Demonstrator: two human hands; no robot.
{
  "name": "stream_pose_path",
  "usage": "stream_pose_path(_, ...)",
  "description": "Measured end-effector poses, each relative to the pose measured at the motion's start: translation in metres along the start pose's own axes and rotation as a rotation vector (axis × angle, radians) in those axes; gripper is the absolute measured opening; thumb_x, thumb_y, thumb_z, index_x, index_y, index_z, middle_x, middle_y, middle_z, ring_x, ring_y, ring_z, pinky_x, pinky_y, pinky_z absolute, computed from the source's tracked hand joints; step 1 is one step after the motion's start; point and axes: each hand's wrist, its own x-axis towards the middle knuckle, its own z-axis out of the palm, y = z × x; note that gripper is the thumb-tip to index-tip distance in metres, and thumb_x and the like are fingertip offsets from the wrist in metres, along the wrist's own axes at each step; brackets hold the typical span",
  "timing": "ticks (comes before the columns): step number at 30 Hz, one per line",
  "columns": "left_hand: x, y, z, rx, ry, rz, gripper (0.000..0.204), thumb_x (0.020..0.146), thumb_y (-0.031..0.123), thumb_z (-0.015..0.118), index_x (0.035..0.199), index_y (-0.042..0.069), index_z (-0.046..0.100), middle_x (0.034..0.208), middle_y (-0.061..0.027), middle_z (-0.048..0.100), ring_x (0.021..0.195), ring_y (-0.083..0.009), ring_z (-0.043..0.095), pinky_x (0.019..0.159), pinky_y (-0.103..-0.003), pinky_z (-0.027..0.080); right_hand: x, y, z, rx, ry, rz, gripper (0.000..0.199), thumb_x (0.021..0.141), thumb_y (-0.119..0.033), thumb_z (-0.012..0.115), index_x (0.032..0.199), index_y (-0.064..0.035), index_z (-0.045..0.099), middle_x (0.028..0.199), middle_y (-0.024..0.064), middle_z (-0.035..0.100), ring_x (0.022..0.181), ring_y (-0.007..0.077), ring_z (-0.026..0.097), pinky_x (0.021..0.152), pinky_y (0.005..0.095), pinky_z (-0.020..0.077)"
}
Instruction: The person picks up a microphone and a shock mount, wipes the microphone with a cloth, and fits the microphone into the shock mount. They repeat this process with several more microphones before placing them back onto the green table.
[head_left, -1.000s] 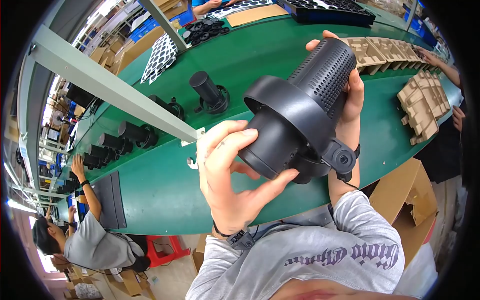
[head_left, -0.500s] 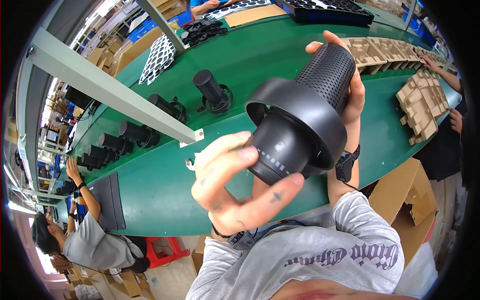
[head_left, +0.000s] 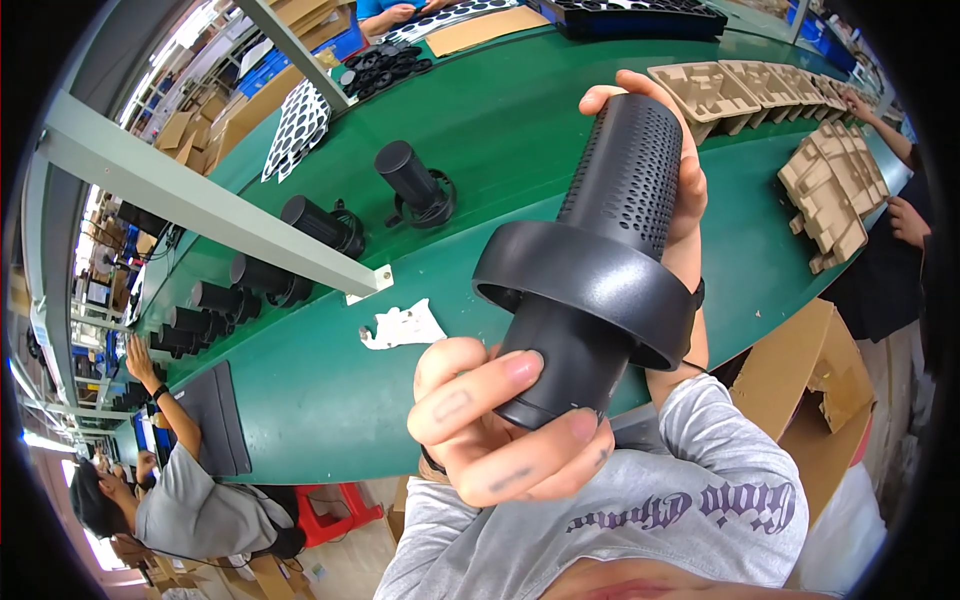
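Observation:
Held up in front of my chest is a black cylindrical device (head_left: 600,285) with a perforated upper part, a wide ring around its middle and a plain lower barrel. It leans, its perforated end pointing up and away. My right hand (head_left: 688,185) is wrapped around the perforated part from behind, with fingertips showing at its top. My left hand (head_left: 495,430) grips the bottom of the barrel, fingers on its near side. Just beyond my left hand, a crumpled white piece (head_left: 403,325) lies on the green table (head_left: 320,400).
Similar black devices (head_left: 415,185) stand in a row along the green belt (head_left: 510,120). A grey metal post (head_left: 200,190) slants across at left. Molded cardboard trays (head_left: 835,195) lie at right, near another person's hands. A co-worker (head_left: 205,490) sits left; an opened carton (head_left: 800,385) is at lower right.
The device has turned about its length and tipped more upright, so the pale marks on its barrel are mostly out of sight. My left hand has shifted lower and closed around the barrel's end.

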Motion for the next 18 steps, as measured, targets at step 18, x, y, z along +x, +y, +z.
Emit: stream_pose_path(18,0.005,0.017,-0.012,0.024,-0.230,0.081,0.013,0.075,0.011,0.058,0.080,0.024,0.058,0.096,0.0234,0.060,0.090,-0.0043,0.057,0.052,-0.028,0.021,0.002,0.031,-0.003,0.339,-0.140,0.138,0.077,0.070,-0.043,0.074,0.126,0.0001,0.043,0.117,0.0247,0.051,0.090,0.0223,0.062,0.074,0.0321,0.0574)
